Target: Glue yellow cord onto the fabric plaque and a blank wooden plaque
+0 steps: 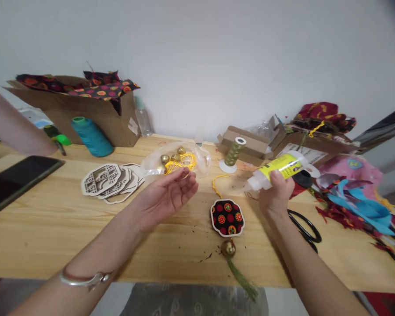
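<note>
I have the right hand [276, 193] right of centre, fingers clamped around a clear bottle with a yellow label [285, 166]. The bottle is tilted, its nozzle pointing down toward the lower left. My left hand [171, 193], at the middle of the frame, holds nothing I can see; its fingers are slightly curled, palm turned up and inward. Between the two hands, just right of centre and a little low, the patterned ornament [228, 218] lies flat on the counter [171, 259], pale-rimmed, apart from both. A yellow cord [216, 186] runs from its top; below it I see a brass bell [228, 248] and a green tassel [242, 278] that reaches past the counter's front edge. Beyond the left hand sits a plastic bag [202, 162] of bells and yellow string. I make out black handles [311, 224] beside the right wrist, and stacked cut-out plates [107, 180] at centre left.
</note>
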A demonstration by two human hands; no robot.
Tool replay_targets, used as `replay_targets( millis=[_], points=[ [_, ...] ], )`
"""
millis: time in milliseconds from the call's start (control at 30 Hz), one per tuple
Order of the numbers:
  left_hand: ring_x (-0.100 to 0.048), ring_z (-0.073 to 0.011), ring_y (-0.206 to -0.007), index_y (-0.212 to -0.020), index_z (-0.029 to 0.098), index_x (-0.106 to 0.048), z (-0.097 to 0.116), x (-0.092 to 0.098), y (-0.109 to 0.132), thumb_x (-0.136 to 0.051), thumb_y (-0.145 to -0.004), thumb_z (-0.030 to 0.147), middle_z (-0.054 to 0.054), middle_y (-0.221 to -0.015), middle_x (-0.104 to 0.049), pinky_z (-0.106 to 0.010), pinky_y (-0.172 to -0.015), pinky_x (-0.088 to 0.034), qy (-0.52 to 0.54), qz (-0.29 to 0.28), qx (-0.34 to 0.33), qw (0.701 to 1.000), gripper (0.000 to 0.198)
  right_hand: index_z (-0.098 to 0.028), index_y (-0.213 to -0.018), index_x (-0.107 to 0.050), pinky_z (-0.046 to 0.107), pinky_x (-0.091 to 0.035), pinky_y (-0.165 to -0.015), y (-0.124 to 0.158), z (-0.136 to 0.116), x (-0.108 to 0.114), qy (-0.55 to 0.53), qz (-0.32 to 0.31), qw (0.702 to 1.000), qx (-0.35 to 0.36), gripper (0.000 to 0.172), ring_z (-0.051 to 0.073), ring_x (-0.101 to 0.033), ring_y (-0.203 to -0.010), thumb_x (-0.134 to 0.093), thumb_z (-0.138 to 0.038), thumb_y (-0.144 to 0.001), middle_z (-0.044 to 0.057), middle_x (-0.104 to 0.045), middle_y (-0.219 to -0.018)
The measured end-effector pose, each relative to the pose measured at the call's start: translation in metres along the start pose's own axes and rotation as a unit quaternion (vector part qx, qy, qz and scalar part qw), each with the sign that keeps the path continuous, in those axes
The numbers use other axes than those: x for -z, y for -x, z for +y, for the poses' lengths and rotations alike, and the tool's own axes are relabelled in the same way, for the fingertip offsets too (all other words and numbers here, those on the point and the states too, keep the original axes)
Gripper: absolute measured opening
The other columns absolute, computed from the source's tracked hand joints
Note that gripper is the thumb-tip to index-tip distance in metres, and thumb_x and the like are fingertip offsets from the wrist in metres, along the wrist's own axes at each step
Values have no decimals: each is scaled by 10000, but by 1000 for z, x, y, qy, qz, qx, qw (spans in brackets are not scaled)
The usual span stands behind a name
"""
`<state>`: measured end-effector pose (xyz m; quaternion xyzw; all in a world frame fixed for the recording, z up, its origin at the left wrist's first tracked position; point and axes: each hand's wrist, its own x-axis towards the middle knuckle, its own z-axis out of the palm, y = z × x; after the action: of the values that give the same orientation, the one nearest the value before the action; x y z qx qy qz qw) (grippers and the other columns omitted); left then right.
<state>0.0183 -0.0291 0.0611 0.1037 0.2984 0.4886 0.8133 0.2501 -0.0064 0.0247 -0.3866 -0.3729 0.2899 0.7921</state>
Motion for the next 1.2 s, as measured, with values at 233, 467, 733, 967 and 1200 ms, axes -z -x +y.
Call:
replay_targets(
  millis=[233, 467, 733, 967, 1200],
  points=[
    [-645, -140, -623, -711, 82, -619, -5, -5, -17, -382, -891, 85, -84, -683, -643, -255, -633, -575, -49, -48, 106, 992, 298, -184, -685, -573, 233, -440, -525, 10, -29, -5, -23, 58, 997, -47, 283, 106, -521, -555, -690, -363, -499, -43, -545, -657],
    [-642, -118, -616, -677, 90, -622, -18, 13, -29, -348, -899, 70, -64, -678, -646, -237, -637, -562, -51, -38, 103, 993, 354, -201, -756, -587, 235, -499, -593, 51, -49, 3, -47, 179, 978, -100, 295, 105, -580, -578, -661, -450, -615, -60, -604, -643],
    [-586, -120, -690, -680, 171, -622, -16, 28, -30, -581, -797, 297, 15, -676, -625, -223, -704, -482, -420, -95, -72, 900, 176, -147, -644, -591, 244, -500, -444, 71, -23, 27, 218, 143, 964, -49, 303, 167, -611, -481, -766, -326, -474, 28, -662, -553],
    [-602, -149, -794, -871, 224, -603, -34, 29, -26, -457, -856, 216, 3, -867, -674, -255, -713, -478, -696, -163, -327, 619, 147, -161, -840, -619, 286, -535, -487, 69, -14, 15, 342, -80, 932, 93, 340, 195, -638, -524, -710, -363, -582, 44, -679, -637],
    [-595, -138, -670, -751, 193, -641, -38, 29, -23, -535, -794, 100, 21, -754, -712, -235, -615, -501, -716, -274, -447, 460, 147, -137, -1093, -552, 318, -537, -514, 73, -6, 19, 418, -69, 888, 182, 603, 232, -640, -621, -608, -541, -648, 89, -658, -782]
  ],
)
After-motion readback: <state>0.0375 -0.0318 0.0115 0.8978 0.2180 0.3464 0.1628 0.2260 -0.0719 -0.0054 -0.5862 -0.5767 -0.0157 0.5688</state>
